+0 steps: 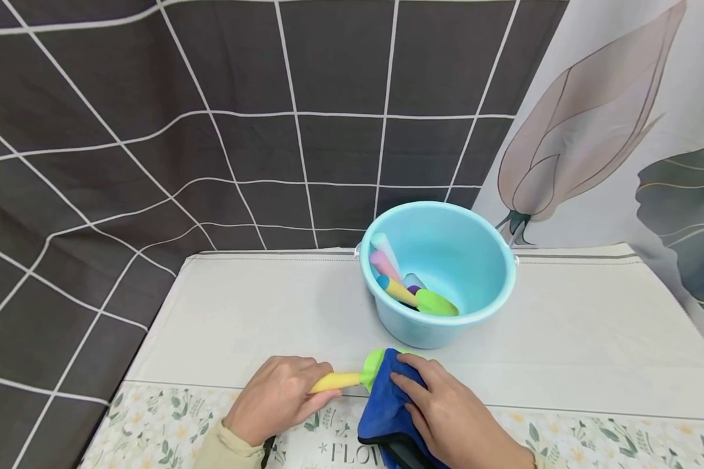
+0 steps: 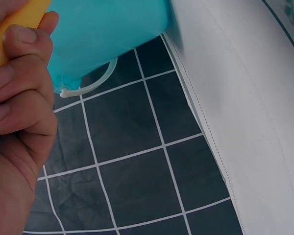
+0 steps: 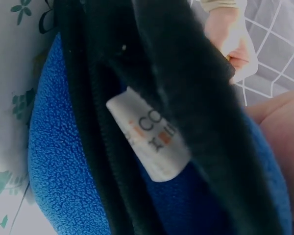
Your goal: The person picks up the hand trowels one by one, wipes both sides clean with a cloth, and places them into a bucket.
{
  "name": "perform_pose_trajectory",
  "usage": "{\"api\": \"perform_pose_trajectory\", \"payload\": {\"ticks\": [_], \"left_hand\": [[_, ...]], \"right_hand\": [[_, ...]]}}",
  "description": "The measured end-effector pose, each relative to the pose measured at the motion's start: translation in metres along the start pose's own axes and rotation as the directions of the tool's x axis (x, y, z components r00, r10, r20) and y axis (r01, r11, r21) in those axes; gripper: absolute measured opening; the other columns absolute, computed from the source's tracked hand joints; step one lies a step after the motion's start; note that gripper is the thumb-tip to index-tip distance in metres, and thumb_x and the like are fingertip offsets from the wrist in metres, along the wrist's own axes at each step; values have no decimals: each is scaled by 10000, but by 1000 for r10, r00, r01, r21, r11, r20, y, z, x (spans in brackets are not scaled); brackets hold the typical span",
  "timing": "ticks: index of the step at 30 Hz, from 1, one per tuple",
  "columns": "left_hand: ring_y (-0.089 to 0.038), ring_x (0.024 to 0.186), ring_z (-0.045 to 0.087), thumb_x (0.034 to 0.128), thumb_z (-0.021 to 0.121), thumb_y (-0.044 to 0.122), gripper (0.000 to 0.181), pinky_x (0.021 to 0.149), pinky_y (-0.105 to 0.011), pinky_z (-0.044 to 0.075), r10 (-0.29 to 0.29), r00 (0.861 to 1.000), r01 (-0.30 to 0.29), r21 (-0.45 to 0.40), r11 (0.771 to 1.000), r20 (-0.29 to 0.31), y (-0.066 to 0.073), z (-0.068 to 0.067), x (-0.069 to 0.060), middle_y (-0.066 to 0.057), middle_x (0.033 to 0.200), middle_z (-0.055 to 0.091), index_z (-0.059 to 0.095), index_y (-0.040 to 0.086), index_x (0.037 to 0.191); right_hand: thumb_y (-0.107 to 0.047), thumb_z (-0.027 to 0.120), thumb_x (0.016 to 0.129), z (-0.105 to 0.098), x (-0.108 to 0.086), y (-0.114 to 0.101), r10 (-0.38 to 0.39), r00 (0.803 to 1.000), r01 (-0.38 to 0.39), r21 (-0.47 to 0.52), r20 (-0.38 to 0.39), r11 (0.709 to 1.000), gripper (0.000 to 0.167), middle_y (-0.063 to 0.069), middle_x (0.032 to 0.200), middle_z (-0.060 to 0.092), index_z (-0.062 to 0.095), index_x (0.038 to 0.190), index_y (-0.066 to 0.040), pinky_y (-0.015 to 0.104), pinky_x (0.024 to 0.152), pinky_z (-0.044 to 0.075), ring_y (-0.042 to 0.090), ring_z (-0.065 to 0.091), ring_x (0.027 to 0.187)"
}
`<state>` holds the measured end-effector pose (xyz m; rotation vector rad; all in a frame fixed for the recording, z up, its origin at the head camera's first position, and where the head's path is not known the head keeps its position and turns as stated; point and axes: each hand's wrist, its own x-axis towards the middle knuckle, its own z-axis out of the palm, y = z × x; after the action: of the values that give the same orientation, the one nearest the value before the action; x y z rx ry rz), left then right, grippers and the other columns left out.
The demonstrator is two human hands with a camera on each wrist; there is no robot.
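Note:
My left hand (image 1: 284,397) grips the yellow handle of a plastic toy sand tool (image 1: 338,381), fingers curled round it. The tool's light green head shows only in part, since a blue towel (image 1: 390,407) with black edging covers the rest. Over that towel lies my right hand (image 1: 454,410), its bent fingers holding the fabric against the green head. Up close in the right wrist view, the towel's white tag (image 3: 152,139) hangs between dark folds. The left wrist view has the curled fingers (image 2: 27,73) around the yellow handle.
Behind the hands stands a light blue bucket (image 1: 475,260) holding a green toy shovel (image 1: 437,303) with a yellow handle, plus pink and pale pieces. A white, flower-edged cloth (image 1: 258,312) covers the table. A dark checked curtain (image 1: 340,78) hangs behind.

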<state>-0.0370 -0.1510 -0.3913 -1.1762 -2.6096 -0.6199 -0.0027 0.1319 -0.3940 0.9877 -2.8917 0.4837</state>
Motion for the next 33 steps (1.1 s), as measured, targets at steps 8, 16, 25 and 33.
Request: {"api": "perform_pose_trajectory", "payload": {"ticks": [8,16,25,33], "left_hand": [[64,553,335,877,784,293,173,516,-88,323,36,999,-35,21,999,-40,-2,1,-4,150,644,472,682,158,841],[62,549,340,835,822,276,178,516,-90,326,20,999,-19,26,999,-40,-3,0,-6,150,638,472,686,161,836],[78,554,344,794,851,242,173,512,-83,333,15,998,-13,36,999,-55,-6,-1,-8,148,648,529,706,157,832],[69,544,360,806,844,265,160,510,-113,357,-87,996,87,17,996,-10,-7,-3,-10,190,653,482,699,196,798]], "right_hand": [[-152,804,829,1,-7,7,-45,995,41,-42,-86,998,437,126,1393,538,692,1244,-72,382,904,545,251,579,1220],[-143,821,810,0,-11,12,-21,993,14,-60,-116,998,446,122,1371,551,698,1234,-74,374,888,550,252,591,1202],[-128,828,801,-1,-13,18,59,989,-67,-54,-138,996,427,115,1372,554,713,1211,-86,365,867,554,257,594,1189],[-134,845,774,1,-16,24,69,979,-80,-54,-191,995,456,118,1357,563,712,1208,-85,389,871,553,273,592,1195]]}}
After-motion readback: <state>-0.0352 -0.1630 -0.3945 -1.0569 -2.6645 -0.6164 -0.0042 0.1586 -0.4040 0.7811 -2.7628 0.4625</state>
